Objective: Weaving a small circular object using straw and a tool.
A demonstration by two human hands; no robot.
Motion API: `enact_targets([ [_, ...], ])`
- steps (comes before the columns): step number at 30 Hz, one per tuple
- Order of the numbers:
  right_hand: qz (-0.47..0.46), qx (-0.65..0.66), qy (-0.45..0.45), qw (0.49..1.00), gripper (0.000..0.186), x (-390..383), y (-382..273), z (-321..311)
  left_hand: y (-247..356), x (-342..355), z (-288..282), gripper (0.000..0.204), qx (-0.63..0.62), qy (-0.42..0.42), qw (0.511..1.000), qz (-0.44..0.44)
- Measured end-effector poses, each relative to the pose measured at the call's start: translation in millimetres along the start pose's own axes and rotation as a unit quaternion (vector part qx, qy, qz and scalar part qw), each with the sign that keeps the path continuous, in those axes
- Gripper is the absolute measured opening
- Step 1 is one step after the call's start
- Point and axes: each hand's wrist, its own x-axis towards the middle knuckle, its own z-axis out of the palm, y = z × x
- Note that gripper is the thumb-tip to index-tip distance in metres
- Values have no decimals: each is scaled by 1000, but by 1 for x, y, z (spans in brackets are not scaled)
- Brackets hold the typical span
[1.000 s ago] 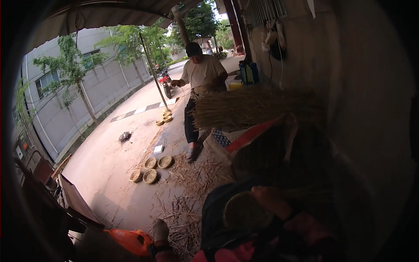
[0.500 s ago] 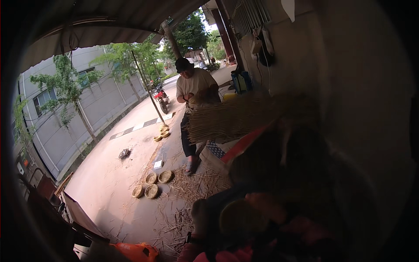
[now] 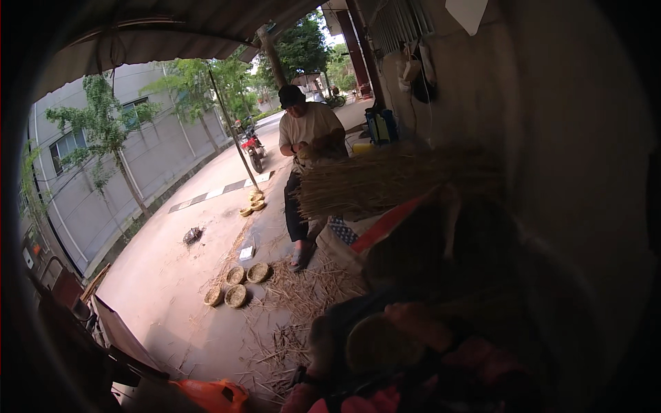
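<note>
Deep shade covers my lap, where a round woven straw basket [image 3: 377, 346] sits between my hands. My left hand [image 3: 320, 344] is closed against the basket's left side, its fingers only dimly visible. At the upper right of the basket, my right hand [image 3: 411, 322] grips the rim with bent fingers. Any strand between those fingers is too dark to make out. Several finished-looking straw baskets [image 3: 236, 296] lie grouped on the ground ahead, to the left.
A large straw bundle [image 3: 365, 182] lies ahead, above a red-edged sack [image 3: 389, 224]. Beyond it a seated person [image 3: 310, 131] works straw with both hands. Loose straw [image 3: 317, 289] litters the floor. An orange plastic bag [image 3: 213, 396] lies at lower left; a wall [image 3: 551, 172] rises right.
The view has shifted slightly, so the floor baskets appear a little higher and farther left. My right hand has shifted slightly at the rim, while my left stays by the basket's side.
</note>
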Motion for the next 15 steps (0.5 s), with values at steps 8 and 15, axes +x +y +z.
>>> enact_targets([
  [8, -48, -24, 7, 999, 16, 23, -26, -30, 1, -6, 4, 23, 7, -13, 1000, 28],
  [15, -11, 17, -15, 1000, 16, 7, 6, 13, 25, -8, 19, 12, -106, -1, 994, -2],
])
